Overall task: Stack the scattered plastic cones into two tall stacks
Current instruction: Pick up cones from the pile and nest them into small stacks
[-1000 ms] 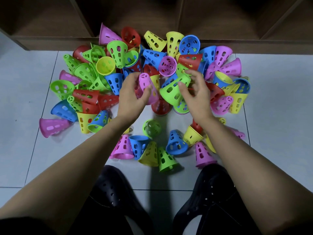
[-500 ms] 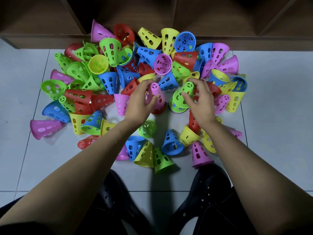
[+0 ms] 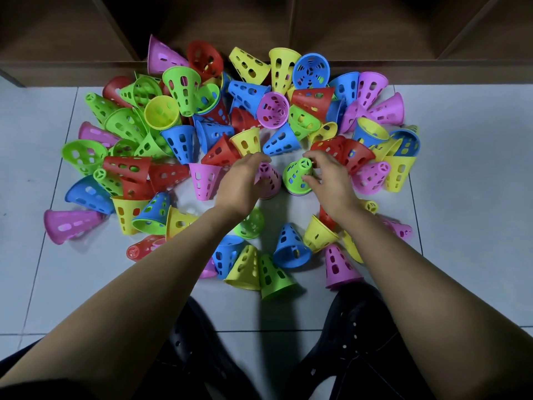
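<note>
I am wrapping the left hand [image 3: 245, 180] round a pink cone [image 3: 268, 180], with the fingers curled over its narrow top. The cone is standing wide end down on the floor [image 3: 461, 226], directly under those fingers. The right hand [image 3: 330, 183] is pinching the small closed tip of a green cone [image 3: 296, 176] between thumb and fingertips. That cone is sitting just to the thumb side of the hand and leaning a little. A purple rim is showing beneath it, so I am judging it to be capping another cone already. The two held cones are standing just beside each other, between the hands; I cannot tell whether they are touching.

I am treating these as thin, stiff, very light plastic shells. They are smooth outside, slotted with holes, easy to tip and likely to skate on the tile. I am judging the best hold to be near the narrow tip or across the upper wall, which is leaving the wide mouth free to drop over the next one.

The other cones [image 3: 184, 90] are lying heaped beyond both hands, up against a wooden shelf [image 3: 346, 24], and strewn back beside the wrists. Each one is acting as its own hollow cup. Beyond the right hand a blue cone [image 3: 362, 140] is carrying a yellow cone [image 3: 375, 130] nested inside it. The other mouths facing me are looking empty.
</note>
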